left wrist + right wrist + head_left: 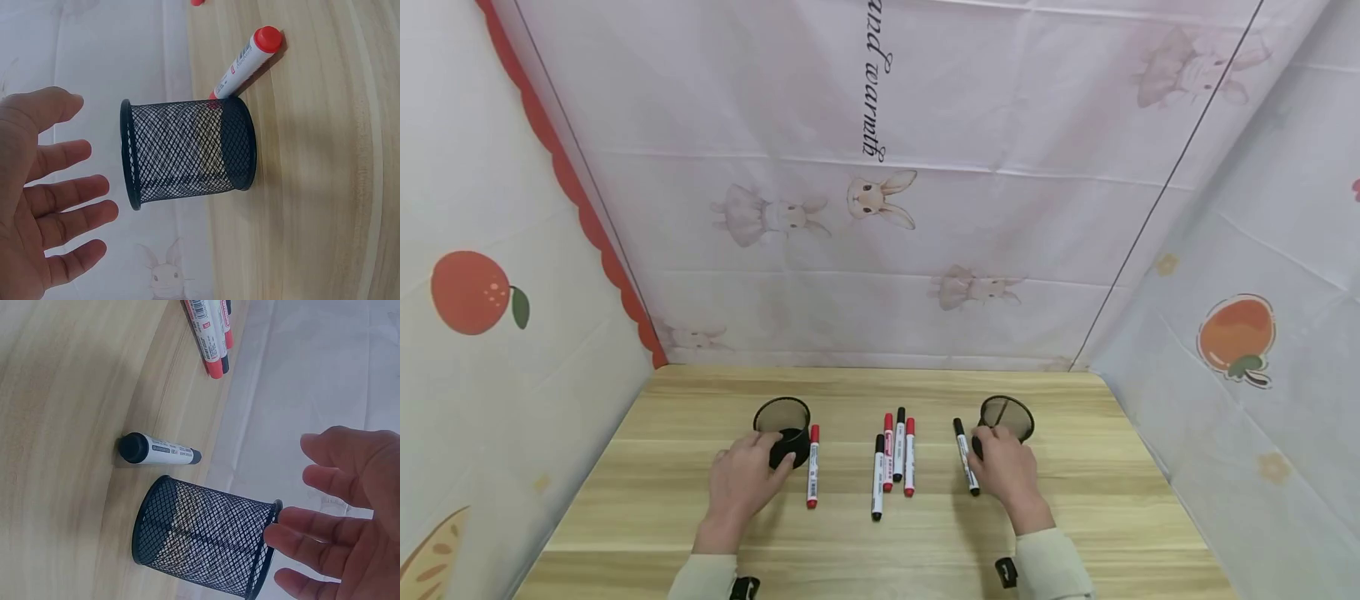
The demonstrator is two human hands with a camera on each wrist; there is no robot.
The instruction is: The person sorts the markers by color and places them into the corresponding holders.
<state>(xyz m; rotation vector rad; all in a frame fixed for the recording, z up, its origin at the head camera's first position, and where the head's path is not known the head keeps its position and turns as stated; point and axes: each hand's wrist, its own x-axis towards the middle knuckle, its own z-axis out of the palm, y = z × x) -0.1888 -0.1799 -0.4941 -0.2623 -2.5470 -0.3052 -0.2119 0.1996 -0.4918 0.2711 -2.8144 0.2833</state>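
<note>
Two black mesh pen cups stand upright on the wooden table. Near the left cup (187,150) is my left hand (741,475), its fingers spread and apart from the rim in the left wrist view. A red-capped marker (244,62) lies beside that cup. My right hand (1006,468) is at the right cup (203,534), its fingers loosely extended, fingertips right at the rim in the right wrist view. Next to this cup lies a black-capped marker (162,450). Neither hand holds anything.
Between the two cups lies a group of several red and black markers (898,450). The light wooden table (835,550) is bounded by a printed cloth backdrop (820,317) behind and cloth walls at both sides.
</note>
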